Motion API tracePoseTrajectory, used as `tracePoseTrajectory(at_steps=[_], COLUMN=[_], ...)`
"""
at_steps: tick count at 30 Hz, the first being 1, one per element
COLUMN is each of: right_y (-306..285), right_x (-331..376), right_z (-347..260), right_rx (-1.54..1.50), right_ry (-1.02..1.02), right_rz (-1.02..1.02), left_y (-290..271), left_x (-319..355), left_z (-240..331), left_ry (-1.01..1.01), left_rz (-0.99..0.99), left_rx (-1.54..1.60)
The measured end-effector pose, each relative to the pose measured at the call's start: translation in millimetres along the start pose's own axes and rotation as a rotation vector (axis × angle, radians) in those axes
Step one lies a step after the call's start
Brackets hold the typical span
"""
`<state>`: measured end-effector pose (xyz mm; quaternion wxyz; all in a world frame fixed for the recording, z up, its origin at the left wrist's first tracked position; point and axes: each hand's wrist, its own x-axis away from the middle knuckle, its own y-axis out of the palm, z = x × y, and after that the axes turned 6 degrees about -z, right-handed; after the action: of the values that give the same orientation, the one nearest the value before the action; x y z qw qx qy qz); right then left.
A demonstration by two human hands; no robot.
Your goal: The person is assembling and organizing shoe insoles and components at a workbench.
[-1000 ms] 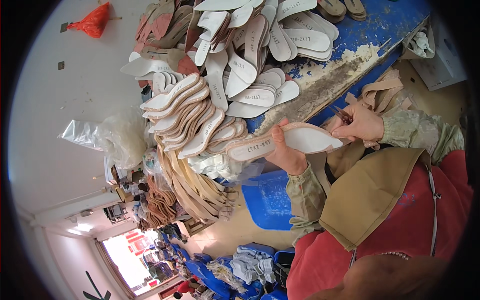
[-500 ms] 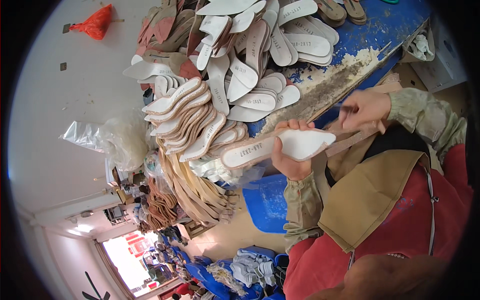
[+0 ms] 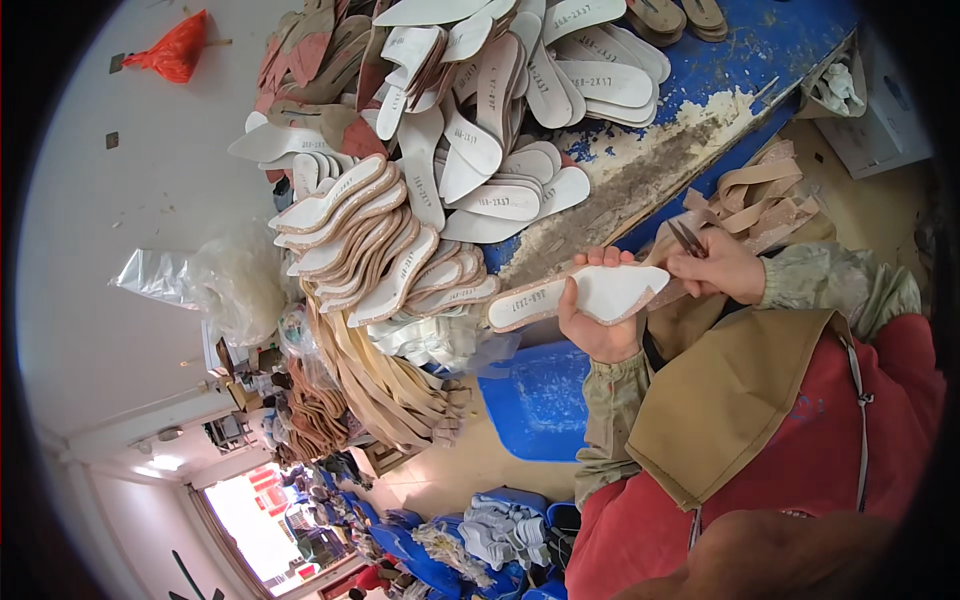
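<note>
Since half a second ago my right hand point(image 3: 722, 268) has dropped from above the workpiece to its wide end, and the insole itself has levelled out a little in my grip.

Nearest me, at about five o'clock, I see a tan apron point(image 3: 740, 400) over a red garment. Just above it my left hand point(image 3: 597, 322) is closed around a white insole point(image 3: 585, 296) with a pinkish-tan edge, fingers curled over its wide end, narrow end pointing toward nine o'clock. My right hand, at three o'clock of the insole, pinches a small pair of snips point(image 3: 686, 237), blades touching or just beside the insole's edge; I cannot tell which.

Below the insole sits a blue bin point(image 3: 535, 395). Beyond, toward eleven o'clock, a heap of stacked insoles point(image 3: 400, 250) covers the blue workbench point(image 3: 770, 60), whose edge is crusted with dried glue. Tan strips point(image 3: 755, 195) lie at two o'clock.
</note>
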<state>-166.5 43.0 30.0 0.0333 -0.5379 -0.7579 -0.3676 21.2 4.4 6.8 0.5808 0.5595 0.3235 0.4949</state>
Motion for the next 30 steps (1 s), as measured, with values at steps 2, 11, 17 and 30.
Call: tracePoseTrajectory(at_steps=[2, 11, 17, 30], right_y=[-4.0, -13.8, -6.5, -17.7], right_x=[-7.3, 4.2, 0.1, -1.5], right_z=[7.2, 36.4, 22.0, -2.0], right_rx=[0.030, -0.025, -0.162, -0.186], right_ry=[-0.054, -0.139, -0.162, 0.013], right_rz=[0.004, -0.143, -0.203, -0.146], left_y=[-3.2, -5.1, -0.3, 4.5], left_x=[1.6, 2.0, 4.9, 6.1], left_z=[-0.1, -1.4, -10.8, -2.5], left_ry=[0.000, 0.060, 0.058, 0.017], left_rz=[-0.011, -0.046, -0.064, -0.186], left_rx=[0.003, -0.027, 0.013, -0.033])
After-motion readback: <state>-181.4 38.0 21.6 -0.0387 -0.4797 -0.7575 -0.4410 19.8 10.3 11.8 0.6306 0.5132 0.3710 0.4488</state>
